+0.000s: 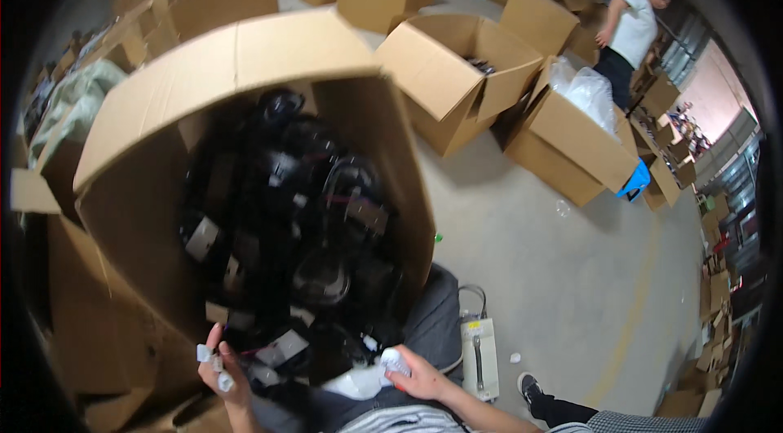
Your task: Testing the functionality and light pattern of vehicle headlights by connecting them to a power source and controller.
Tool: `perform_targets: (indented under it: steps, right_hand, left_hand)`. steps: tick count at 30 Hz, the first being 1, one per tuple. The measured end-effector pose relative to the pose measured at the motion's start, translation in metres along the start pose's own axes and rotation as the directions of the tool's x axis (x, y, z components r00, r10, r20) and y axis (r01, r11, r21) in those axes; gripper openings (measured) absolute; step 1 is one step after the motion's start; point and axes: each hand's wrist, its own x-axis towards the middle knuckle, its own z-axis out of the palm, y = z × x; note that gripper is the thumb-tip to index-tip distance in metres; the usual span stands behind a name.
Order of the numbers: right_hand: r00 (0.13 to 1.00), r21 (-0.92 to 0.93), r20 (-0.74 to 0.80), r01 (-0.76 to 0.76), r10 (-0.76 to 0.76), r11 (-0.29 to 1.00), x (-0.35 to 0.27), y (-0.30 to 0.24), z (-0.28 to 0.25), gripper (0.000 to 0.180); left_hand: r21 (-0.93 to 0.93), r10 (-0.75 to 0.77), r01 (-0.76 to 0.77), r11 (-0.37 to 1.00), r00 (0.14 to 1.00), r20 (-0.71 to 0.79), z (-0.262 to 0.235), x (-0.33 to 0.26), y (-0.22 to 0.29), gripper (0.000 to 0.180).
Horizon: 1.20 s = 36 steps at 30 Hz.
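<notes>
Left hand (218,368) pinches small white pieces (205,354) at the lower rim of the big cardboard box (245,58); grip closed on them. Right hand (420,377) closes around a crumpled white wrapper (394,362), possibly a plastic bag; blur prevents certainty. Box remains heaped with black bundled items (285,213), so most of the contents look unhandled. A white handheld device (479,355) lies on the floor (555,270) beside the knee. Another person (630,29) stands among open boxes further off.

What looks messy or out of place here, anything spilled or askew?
The big cardboard box in front of the hands is tipped, its black, tangled items heaped toward its open side. Small scraps lie loose on the concrete floor.
</notes>
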Motion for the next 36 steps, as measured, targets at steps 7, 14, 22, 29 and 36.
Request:
perform_targets:
  steps: [7, 14, 22, 29, 36]
  right_hand:
    - [0.999, 0.172, 0.034, -0.037, 0.032, 0.984, -0.004, -0.021, 0.005, 0.034]
    - [1.000, 0.102, 0.007, -0.017, 0.016, 0.995, -0.014, -0.043, 0.014, 0.035]
    - [0.995, 0.141, 0.015, -0.103, 0.102, 0.985, -0.017, -0.061, 0.015, 0.039]
    - [0.993, 0.197, 0.107, 0.019, -0.041, 0.980, -0.016, -0.058, -0.007, 0.036]
    - [0.983, 0.361, 0.160, 0.031, -0.094, 0.932, -0.005, -0.051, -0.007, 0.037]
  left_hand:
    - [-0.061, 0.171, -0.161, 0.985, 0.959, 0.225, 0.007, -0.024, 0.042, 0.027]
    - [-0.287, 0.255, -0.139, 0.948, 0.871, 0.419, 0.027, -0.043, 0.052, 0.031]
    - [-0.433, 0.240, 0.079, 0.898, 0.737, 0.632, 0.042, -0.055, 0.047, 0.025]
    - [-0.605, 0.379, 0.373, 0.703, 0.525, 0.763, 0.057, -0.048, 0.044, 0.013]
    - [-0.350, 0.301, 0.551, 0.758, 0.181, 0.936, 0.045, -0.034, 0.053, 0.023]
